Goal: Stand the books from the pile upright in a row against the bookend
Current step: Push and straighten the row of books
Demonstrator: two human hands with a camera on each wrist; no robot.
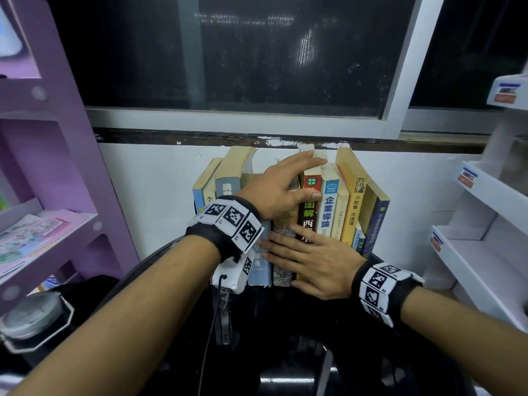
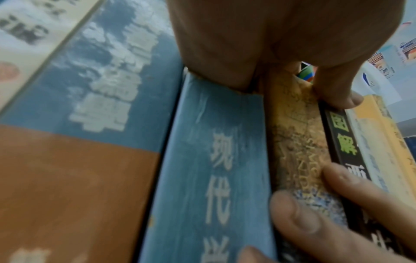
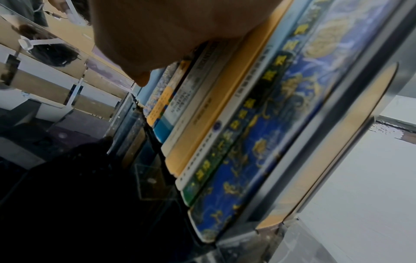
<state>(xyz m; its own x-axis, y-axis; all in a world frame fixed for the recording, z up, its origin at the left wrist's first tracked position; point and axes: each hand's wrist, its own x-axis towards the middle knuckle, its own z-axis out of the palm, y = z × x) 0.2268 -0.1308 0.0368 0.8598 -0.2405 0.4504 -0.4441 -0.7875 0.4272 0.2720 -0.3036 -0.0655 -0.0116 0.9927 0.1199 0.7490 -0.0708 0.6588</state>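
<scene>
Pressing w/ both hands: left hand (image 1: 281,187) lies flat, fingers straight, over the top edges of the books (image 1: 328,207); right hand (image 1: 311,260) is spread flat on the spines low down. Books stand in a row on the dark table (image 1: 285,352) by the wall, long axes vertical, spines facing the person. Probably stiff, fairly heavy, worn covers; best squeezed from both sides of the row.

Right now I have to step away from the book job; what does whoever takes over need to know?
Left hand: fingers straight over the top of the row of books, thumb down the spines.
Right hand: flat against the lower spines, pressing.
All visible books stand upright against the wall; the blue book at the right end meets the clear bookend.
No pile is in view.
Left: square the row, then let go.
</scene>
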